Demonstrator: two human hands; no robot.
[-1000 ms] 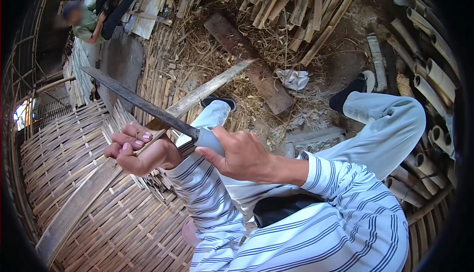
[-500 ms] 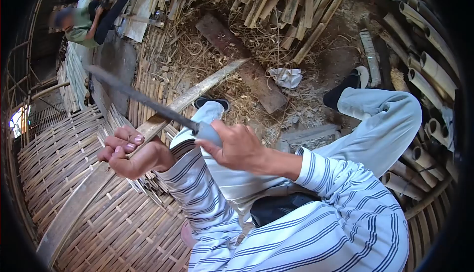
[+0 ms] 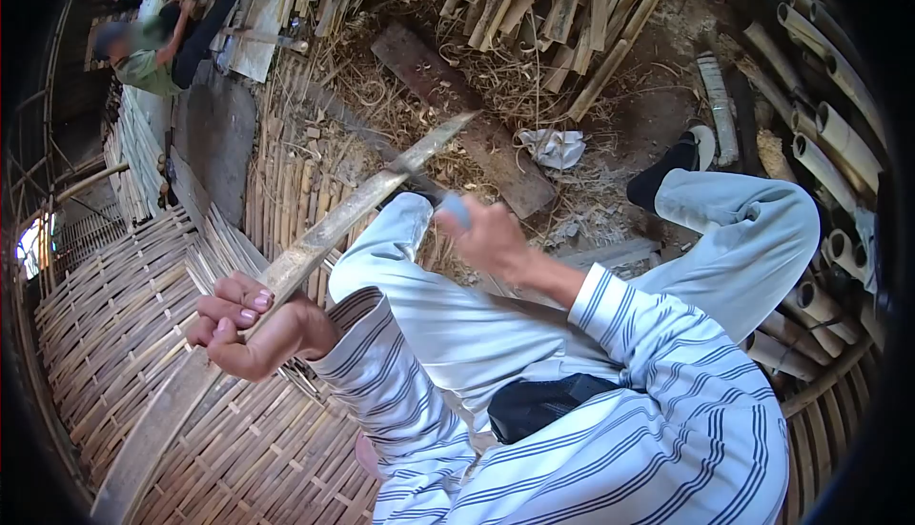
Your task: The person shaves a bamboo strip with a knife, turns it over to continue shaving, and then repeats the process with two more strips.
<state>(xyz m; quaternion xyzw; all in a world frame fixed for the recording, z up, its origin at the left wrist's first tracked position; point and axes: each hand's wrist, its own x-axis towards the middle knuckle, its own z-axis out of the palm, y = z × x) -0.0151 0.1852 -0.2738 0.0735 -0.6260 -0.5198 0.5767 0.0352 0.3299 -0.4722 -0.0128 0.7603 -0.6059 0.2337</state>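
Note:
My left hand (image 3: 250, 323) is closed around a long bamboo strip (image 3: 329, 230), which runs from the lower left up to the middle of the view. My right hand (image 3: 486, 239) grips the light blue handle (image 3: 456, 209) of a knife. Its dark blade (image 3: 367, 134) is blurred and crosses the strip near the strip's upper end, pointing up and left. From this view I cannot tell whether the blade touches the strip.
Split bamboo (image 3: 534, 1) is piled at the top, bamboo poles (image 3: 839, 134) at the right. A brown plank (image 3: 505, 163) and white crumpled wrapper (image 3: 553, 148) lie among shavings. Woven matting (image 3: 143, 306) spreads left. Another person (image 3: 148, 70) sits at the upper left.
My right hand and the knife have moved up and right along the strip, away from my left hand. My left hand has shifted slightly down. The other person's arm is raised further.

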